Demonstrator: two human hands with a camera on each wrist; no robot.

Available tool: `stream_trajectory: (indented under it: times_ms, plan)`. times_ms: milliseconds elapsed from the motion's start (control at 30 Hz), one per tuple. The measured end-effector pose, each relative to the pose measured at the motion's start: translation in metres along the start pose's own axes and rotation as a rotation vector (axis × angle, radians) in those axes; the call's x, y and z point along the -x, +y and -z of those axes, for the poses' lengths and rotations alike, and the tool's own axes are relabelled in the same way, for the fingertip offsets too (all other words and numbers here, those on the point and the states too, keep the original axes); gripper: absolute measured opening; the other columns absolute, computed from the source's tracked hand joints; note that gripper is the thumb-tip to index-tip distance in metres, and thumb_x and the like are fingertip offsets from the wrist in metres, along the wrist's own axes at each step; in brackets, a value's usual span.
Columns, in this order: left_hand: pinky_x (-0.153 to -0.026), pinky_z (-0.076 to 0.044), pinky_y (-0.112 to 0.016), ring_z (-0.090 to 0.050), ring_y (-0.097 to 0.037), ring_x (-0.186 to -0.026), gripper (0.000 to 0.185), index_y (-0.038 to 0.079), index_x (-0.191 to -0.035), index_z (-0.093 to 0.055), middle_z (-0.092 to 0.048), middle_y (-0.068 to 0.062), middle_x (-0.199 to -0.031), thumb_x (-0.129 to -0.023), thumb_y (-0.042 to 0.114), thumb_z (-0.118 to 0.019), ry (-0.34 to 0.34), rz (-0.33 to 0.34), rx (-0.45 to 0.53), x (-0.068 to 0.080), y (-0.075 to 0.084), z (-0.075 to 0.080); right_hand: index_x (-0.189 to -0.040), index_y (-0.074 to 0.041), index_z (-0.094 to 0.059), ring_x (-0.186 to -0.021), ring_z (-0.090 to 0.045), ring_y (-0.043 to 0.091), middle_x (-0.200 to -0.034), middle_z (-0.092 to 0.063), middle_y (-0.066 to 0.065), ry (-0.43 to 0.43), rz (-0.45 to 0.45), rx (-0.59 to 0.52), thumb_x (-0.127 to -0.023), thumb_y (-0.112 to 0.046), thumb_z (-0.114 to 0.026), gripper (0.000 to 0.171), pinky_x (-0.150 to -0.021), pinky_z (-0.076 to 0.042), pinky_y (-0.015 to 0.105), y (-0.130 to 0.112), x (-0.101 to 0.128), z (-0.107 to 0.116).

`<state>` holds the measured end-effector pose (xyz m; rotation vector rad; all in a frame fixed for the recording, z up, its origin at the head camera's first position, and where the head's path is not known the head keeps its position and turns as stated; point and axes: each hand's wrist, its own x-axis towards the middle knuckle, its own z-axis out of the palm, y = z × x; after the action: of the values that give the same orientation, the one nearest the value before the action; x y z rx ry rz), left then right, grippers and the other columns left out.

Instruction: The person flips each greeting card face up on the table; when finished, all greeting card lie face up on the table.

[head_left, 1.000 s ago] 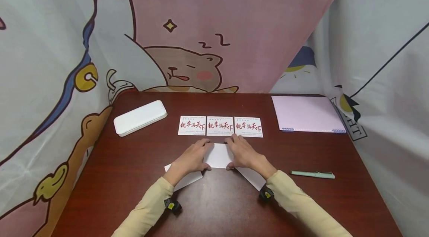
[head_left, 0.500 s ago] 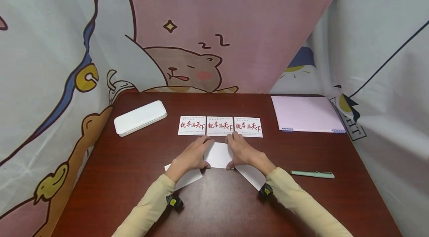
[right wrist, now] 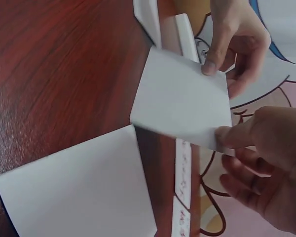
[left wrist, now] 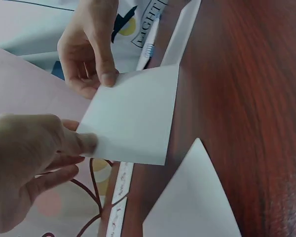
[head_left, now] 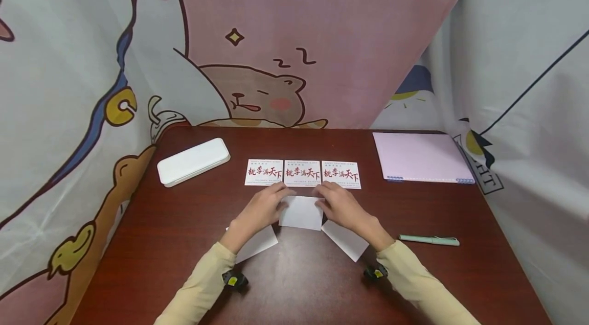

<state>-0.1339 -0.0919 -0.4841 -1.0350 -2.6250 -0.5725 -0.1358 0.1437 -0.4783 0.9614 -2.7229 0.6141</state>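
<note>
A blank white card (head_left: 301, 212) is held a little above the dark wooden table (head_left: 184, 243), tilted, between both hands. My left hand (head_left: 277, 201) pinches its left edge, with the thumb (left wrist: 84, 143) on top. From the other side my right hand (head_left: 326, 201) pinches the right edge, its thumb (right wrist: 232, 136) on the card (right wrist: 182, 101). Two more blank cards lie flat below: one (head_left: 258, 243) under my left wrist, the other (head_left: 345, 240) under my right. Just beyond the hands, three printed cards (head_left: 302, 172) with red characters lie in a row.
A white oblong case (head_left: 193, 161) lies at the back left. At the back right is a pink spiral notebook (head_left: 421, 156), and a pale green pen (head_left: 429, 239) lies to the right. Cartoon-printed fabric (head_left: 257, 33) walls in the table on three sides.
The middle card lay flat under both hands; now both hands pinch its side edges and have raised it off the table. The forearms have spread slightly.
</note>
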Motion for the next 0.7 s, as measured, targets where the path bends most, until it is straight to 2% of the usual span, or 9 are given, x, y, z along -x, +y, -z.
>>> stream_trajectory:
  times_ms: [133,267,433,700]
  plan:
    - [-0.069,-0.051,-0.024,-0.060,-0.007,-0.082,0.026,0.017,-0.100,-0.067,-0.060,0.007,-0.091,-0.077,0.003,-0.068,0.096,-0.060,0.036,0.000,0.002,0.003,-0.092,-0.014,-0.065,-0.077,-0.057,0.009,-0.084,-0.059,-0.005,0.112,0.040,-0.012,-0.080,-0.011,-0.068,0.013,-0.065,-0.050,0.027,-0.003,0.004,0.007]
    - [-0.072,-0.051,-0.022,-0.060,-0.005,-0.084,0.022,0.017,-0.097,-0.068,-0.062,0.008,-0.091,-0.080,0.004,-0.066,0.130,-0.108,0.044,0.003,0.003,0.004,-0.089,-0.016,-0.065,-0.075,-0.056,0.005,-0.082,-0.060,-0.008,0.159,0.079,-0.001,-0.082,-0.015,-0.068,0.008,-0.062,-0.049,0.025,-0.003,0.011,0.009]
    - [-0.077,-0.051,-0.020,-0.061,-0.005,-0.088,0.019,0.017,-0.097,-0.069,-0.065,0.010,-0.093,-0.081,0.007,-0.066,0.123,-0.133,0.069,0.012,0.004,0.003,-0.088,-0.018,-0.067,-0.080,-0.058,0.005,-0.086,-0.063,-0.010,0.143,0.124,0.004,-0.081,-0.015,-0.069,0.009,-0.064,-0.050,0.025,-0.004,0.019,0.008]
    - [-0.082,-0.050,-0.022,-0.063,-0.005,-0.092,0.013,0.020,-0.092,-0.071,-0.068,0.010,-0.094,-0.081,0.014,-0.069,0.053,-0.086,0.084,0.026,0.004,-0.012,-0.085,-0.021,-0.070,-0.077,-0.059,0.003,-0.083,-0.065,-0.012,0.085,0.129,-0.024,-0.076,-0.014,-0.074,0.012,-0.062,-0.050,0.023,0.000,0.030,-0.004]
